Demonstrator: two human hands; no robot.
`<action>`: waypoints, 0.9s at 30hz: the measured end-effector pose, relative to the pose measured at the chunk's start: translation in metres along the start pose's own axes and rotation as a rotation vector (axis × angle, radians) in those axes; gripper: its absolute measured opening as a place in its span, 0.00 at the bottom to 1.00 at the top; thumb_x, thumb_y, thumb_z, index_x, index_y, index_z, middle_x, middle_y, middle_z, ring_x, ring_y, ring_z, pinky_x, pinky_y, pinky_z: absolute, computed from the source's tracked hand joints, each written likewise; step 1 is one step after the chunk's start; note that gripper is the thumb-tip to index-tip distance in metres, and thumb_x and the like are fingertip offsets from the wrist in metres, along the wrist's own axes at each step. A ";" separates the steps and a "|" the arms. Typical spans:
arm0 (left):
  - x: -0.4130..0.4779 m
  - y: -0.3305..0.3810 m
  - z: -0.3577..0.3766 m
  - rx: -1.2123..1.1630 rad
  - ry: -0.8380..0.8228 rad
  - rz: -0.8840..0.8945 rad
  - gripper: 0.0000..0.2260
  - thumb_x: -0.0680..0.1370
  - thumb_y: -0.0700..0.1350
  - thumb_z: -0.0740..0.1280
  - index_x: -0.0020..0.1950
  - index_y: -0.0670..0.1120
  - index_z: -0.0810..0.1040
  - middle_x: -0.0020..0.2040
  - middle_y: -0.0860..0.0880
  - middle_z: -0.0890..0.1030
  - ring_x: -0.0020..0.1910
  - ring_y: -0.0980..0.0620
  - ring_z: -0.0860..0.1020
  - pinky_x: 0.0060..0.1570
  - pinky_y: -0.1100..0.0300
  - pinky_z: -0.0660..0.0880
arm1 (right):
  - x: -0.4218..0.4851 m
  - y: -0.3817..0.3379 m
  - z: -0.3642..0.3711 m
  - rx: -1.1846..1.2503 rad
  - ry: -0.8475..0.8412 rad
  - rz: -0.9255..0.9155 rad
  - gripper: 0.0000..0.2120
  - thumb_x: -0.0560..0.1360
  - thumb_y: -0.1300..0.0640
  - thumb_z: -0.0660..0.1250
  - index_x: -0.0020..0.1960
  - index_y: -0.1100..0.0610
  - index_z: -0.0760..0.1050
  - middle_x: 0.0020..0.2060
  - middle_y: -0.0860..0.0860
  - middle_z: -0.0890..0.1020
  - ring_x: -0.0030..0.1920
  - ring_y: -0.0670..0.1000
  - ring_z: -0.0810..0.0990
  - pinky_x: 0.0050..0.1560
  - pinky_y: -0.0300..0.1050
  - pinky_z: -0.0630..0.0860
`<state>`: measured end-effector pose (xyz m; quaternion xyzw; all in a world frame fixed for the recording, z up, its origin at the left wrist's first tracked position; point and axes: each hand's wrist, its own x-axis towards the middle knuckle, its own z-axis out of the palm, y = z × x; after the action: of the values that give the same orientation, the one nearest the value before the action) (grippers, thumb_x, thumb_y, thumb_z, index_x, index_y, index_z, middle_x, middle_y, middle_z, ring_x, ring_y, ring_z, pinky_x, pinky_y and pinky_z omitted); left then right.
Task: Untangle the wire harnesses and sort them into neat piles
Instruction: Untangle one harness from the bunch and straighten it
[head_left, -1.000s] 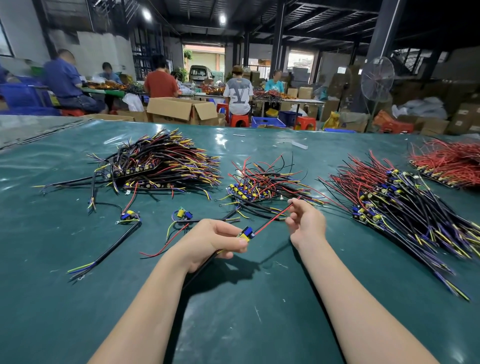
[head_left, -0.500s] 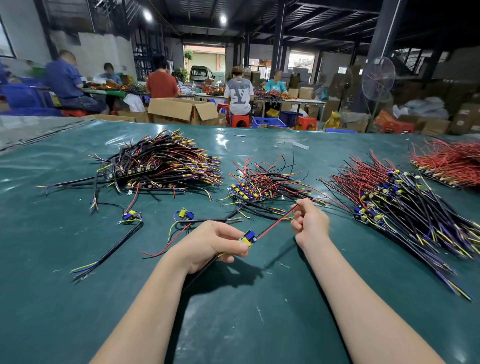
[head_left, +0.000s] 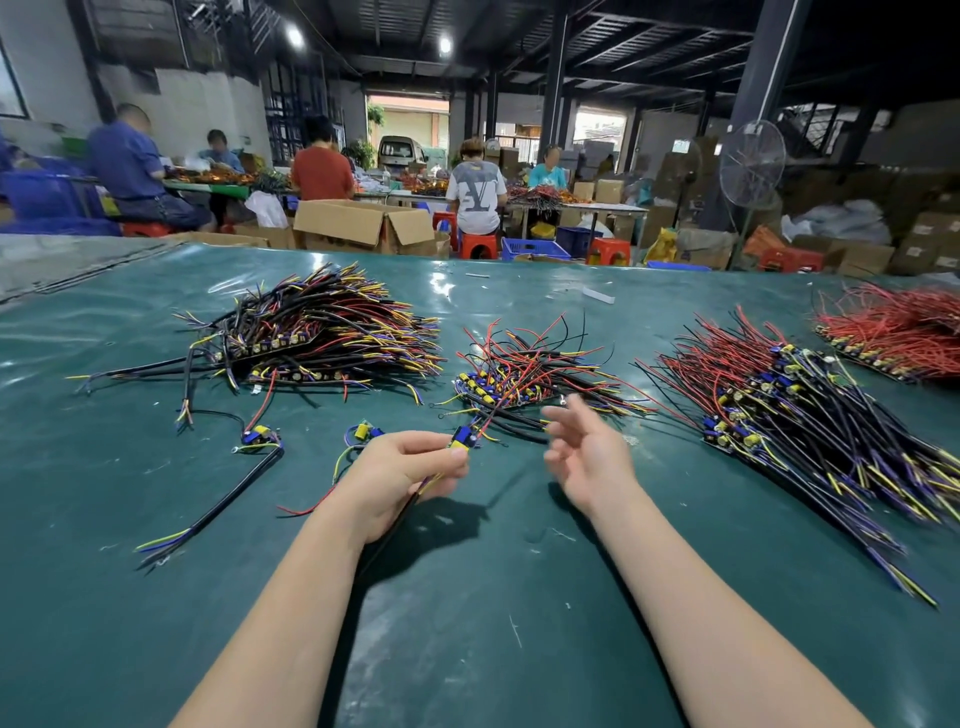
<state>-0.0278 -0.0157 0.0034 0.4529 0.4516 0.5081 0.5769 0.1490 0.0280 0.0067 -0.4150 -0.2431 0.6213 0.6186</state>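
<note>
Wire harness (head_left: 460, 441) being sorted is in the left hand (head_left: 400, 480), pinched between thumb and fingertips right at the little yellow-and-blue component block. It's held just above the green mat (head_left: 467, 649) in front of the person. Its black sheathed cable drops back under the palm, with purple and yellow strands showing by the fingers. The thin red lead pokes up toward the middle tangle (head_left: 524, 371). Can't tell from here whether that lead is clear of the tangle or snagged in it. Meanwhile the right hand (head_left: 587, 460) is off to the side, fingers spread, holding nothing, a bit blurry.

My read: this is the pull-one-free step, nearly done for this piece. Next move needs the right hand to catch the red lead and straighten the whole thing. Then it gets laid component-end first on whichever stack matches. That's probably the right pile (head_left: 779, 415), which has the same red-plus-black mix, while the left pile (head_left: 322, 332) looks mostly black, yellow and purple. Two loose harnesses (head_left: 260, 435) lie on the mat near the left hand, not yet stacked, so plenty left.
</note>
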 end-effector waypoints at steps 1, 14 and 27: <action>0.000 0.000 0.000 -0.008 0.007 0.001 0.07 0.73 0.32 0.67 0.39 0.42 0.79 0.28 0.50 0.82 0.28 0.59 0.81 0.28 0.69 0.75 | -0.005 0.005 0.006 -0.088 -0.068 0.025 0.14 0.77 0.56 0.62 0.36 0.61 0.76 0.19 0.48 0.73 0.16 0.41 0.65 0.17 0.29 0.62; 0.002 -0.002 0.003 0.051 -0.058 -0.020 0.04 0.73 0.33 0.67 0.42 0.40 0.79 0.29 0.50 0.82 0.29 0.59 0.80 0.29 0.70 0.75 | -0.026 0.029 0.034 -0.097 -0.006 0.112 0.11 0.71 0.70 0.65 0.31 0.62 0.72 0.17 0.49 0.71 0.15 0.42 0.64 0.16 0.30 0.58; -0.003 -0.002 0.011 0.163 -0.265 -0.072 0.16 0.72 0.32 0.67 0.29 0.46 0.84 0.28 0.50 0.81 0.29 0.59 0.79 0.29 0.69 0.74 | 0.002 0.005 0.006 0.004 0.345 -0.151 0.13 0.71 0.69 0.64 0.30 0.60 0.70 0.23 0.52 0.71 0.14 0.41 0.64 0.16 0.30 0.62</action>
<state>-0.0174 -0.0198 0.0038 0.5447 0.4271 0.3846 0.6107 0.1414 0.0310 0.0055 -0.4947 -0.1626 0.4931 0.6969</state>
